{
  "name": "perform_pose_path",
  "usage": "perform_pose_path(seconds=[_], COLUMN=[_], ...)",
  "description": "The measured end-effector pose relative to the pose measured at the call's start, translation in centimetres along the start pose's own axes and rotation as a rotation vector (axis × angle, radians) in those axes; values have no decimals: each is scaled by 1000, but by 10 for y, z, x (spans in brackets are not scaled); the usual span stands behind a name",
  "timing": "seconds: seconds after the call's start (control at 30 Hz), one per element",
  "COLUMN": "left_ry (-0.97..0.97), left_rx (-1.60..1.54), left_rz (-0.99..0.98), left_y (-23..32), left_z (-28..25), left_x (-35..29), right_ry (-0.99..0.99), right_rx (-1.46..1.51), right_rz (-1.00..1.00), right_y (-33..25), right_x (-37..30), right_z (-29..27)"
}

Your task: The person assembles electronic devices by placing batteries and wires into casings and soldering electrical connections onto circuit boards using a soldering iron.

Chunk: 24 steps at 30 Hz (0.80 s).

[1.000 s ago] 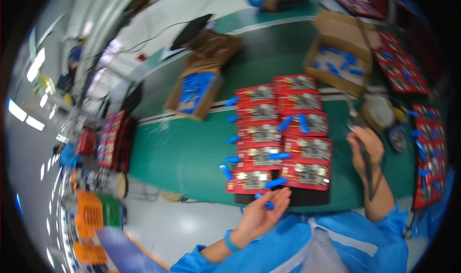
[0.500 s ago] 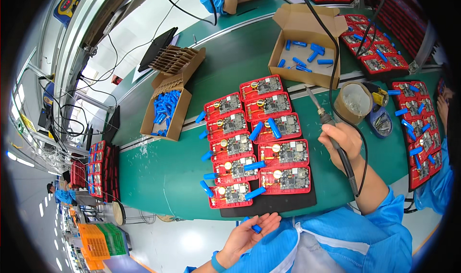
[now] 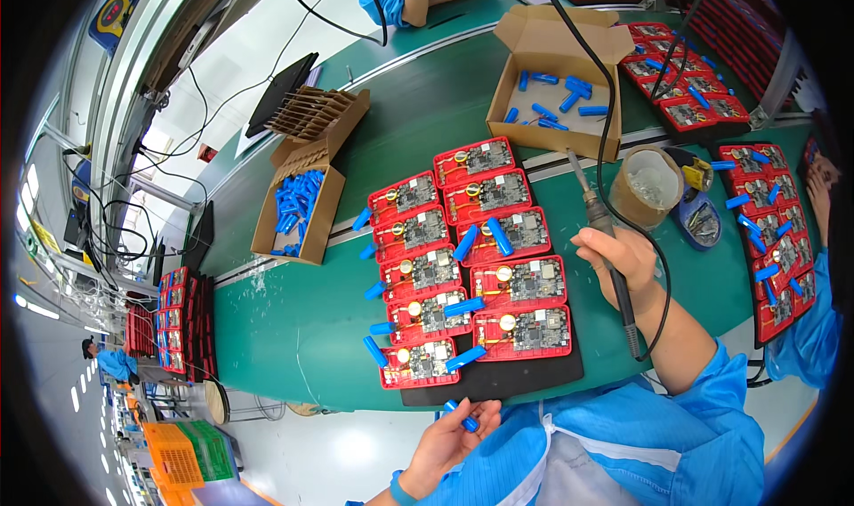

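Observation:
My right hand is closed round the handle of a soldering iron, whose tip points up and away over the green bench. Low in front of me, just off the bench's near edge, my left hand holds a blue cylindrical battery between its fingers. Between the hands and beyond them, two columns of red housings with circuit boards lie on a black mat. Several blue batteries rest on or beside these housings, some at a slant.
Two cardboard boxes hold blue batteries, one at left and one at the back. A tub and a blue dish stand right of the iron. More red housings lie at far right, near another person's hand.
The whole view has shifted slightly. My left hand's fingers have curled in round the battery, which now points up toward the bench edge. The iron stays in my right hand.

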<state>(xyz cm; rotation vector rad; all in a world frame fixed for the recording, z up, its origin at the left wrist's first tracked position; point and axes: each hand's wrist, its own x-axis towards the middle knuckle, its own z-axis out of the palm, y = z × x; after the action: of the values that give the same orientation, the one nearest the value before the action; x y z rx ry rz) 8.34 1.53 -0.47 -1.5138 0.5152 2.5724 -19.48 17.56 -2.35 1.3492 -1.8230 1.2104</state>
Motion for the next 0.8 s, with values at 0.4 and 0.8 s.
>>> perform_pose_path(seconds=[0.4,0.8], left_ry=[77,-21], left_rx=[410,1449], left_rz=[40,758], left_y=[-11,98], left_z=[-47,26], left_x=[-11,-45], right_ry=[8,78], right_rx=[-45,-49], right_rz=[-5,-75], right_y=[1,6], right_x=[-2,-3], right_z=[-3,7])
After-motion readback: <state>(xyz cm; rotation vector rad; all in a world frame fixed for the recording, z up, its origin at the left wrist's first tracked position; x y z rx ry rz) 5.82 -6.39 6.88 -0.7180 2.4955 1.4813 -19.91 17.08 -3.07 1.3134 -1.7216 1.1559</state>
